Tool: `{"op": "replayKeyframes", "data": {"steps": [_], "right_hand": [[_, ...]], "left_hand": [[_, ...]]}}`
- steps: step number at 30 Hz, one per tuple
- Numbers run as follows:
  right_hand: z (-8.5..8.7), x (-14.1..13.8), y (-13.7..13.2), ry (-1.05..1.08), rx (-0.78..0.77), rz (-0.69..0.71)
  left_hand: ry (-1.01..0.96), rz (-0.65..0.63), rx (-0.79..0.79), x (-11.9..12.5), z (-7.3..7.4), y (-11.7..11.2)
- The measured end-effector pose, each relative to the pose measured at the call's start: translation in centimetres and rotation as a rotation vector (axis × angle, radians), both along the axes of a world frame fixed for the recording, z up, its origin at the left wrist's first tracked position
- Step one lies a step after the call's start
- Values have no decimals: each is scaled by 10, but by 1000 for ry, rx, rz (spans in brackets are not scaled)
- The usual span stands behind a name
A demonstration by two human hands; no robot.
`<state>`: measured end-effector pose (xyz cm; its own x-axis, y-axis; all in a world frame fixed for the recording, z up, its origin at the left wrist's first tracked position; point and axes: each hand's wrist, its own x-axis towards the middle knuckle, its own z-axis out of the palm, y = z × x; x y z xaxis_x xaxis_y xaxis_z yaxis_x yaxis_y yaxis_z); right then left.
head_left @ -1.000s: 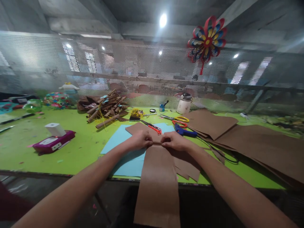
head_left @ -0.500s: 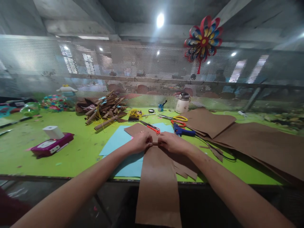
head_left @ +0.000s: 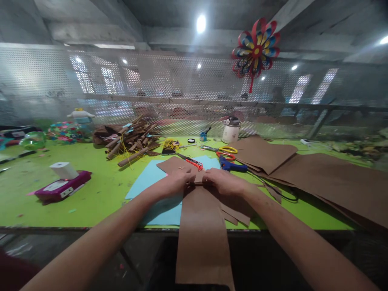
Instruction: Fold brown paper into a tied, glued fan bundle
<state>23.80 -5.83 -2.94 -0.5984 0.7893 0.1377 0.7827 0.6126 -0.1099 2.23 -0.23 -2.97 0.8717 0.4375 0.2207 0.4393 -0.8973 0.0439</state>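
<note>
A long strip of brown paper [head_left: 202,230] runs from under my hands toward me and hangs over the table's front edge. Its far end is folded or rolled into a narrow band. My left hand [head_left: 177,178] pinches the left end of that band, fingers curled. Opposite it, my right hand [head_left: 222,180] grips the right end with bent fingers. Sheets of light blue paper [head_left: 145,182] lie beneath, along with another brown paper piece [head_left: 169,164]. Just beyond my hands rests a red utility knife [head_left: 194,162]. A blue glue gun [head_left: 232,165] lies past my right hand.
Scissors with yellow and orange handles [head_left: 226,150] lie behind the glue gun. Large brown paper sheets [head_left: 327,178] cover the right side. A pile of rolled brown paper [head_left: 133,139], a white jug [head_left: 231,131] and a purple pack [head_left: 63,188] stand on the green table [head_left: 103,206].
Both hands stay at the fold, and the fingers have shifted slightly along the band. The whole view has moved a little, so things appear farther left.
</note>
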Motion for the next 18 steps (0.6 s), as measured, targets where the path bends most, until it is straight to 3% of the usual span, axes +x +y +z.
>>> {"op": "replayKeyframes", "data": {"steps": [9,18], "right_hand": [[-3,-12,-11,-156,178,-68],[-9,-19,-13,-220,235,-110]], "left_hand": [[55,27,46,2,5,-6],[44,22,85,2,-2,-1]]}}
